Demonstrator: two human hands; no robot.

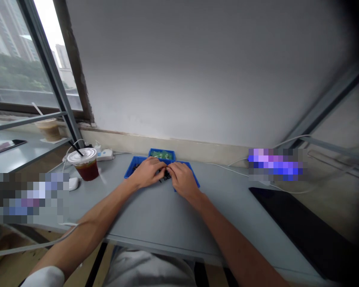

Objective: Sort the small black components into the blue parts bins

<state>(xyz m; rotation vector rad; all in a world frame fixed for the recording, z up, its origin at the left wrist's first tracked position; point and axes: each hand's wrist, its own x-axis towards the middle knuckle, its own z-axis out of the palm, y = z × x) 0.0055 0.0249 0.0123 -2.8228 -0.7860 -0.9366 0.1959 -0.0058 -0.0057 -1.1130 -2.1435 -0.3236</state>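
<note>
My left hand (148, 172) is closed over the left blue tray (129, 172), its fingertips pinched toward the middle. My right hand (184, 179) is also closed, beside the right blue tray (195, 177), its fingertips nearly meeting those of the left. What either hand holds is too small to make out. Small black parts (165, 178) lie beneath and between the fingertips. Behind both hands stands a third blue tray (150, 152) with green pieces (162, 154) in it.
A lidded cup of dark red drink (88, 167) stands at the left, near a white mouse (73, 183) and a power strip (104, 154). A black mat (299, 227) lies at the right. White cables (233, 170) run along the back of the grey table (155, 223).
</note>
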